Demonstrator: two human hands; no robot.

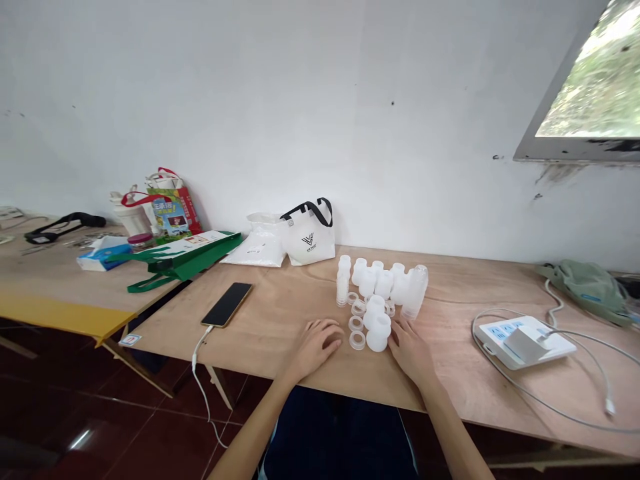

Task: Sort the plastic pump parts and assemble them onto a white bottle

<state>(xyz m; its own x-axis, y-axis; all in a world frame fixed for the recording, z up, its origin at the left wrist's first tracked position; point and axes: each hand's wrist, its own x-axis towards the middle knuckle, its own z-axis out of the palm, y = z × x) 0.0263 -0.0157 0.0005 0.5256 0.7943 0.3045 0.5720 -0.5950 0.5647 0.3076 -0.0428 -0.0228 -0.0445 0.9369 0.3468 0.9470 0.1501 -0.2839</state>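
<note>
My left hand (316, 345) lies on the wooden table with its fingers loosely stretched out and nothing in them. To its right is a column of flat translucent rings (357, 341). My right hand (413, 349) rests on the table, fingers extended, close beside a white plastic bottle (379, 333); I cannot tell if they touch. Behind that bottle stand several more white bottles (384, 284) in a cluster. Slim clear tubes (342, 291) are at the cluster's left, and a taller clear cylinder (415, 292) leans at its right.
A phone (228, 305) on a white cable lies to the left. Near the wall sit a white bag (311, 241), a plastic packet (260, 245) and a green bag (187, 260). On the right are a white box (525, 341), looping cables and a green cap (590, 290).
</note>
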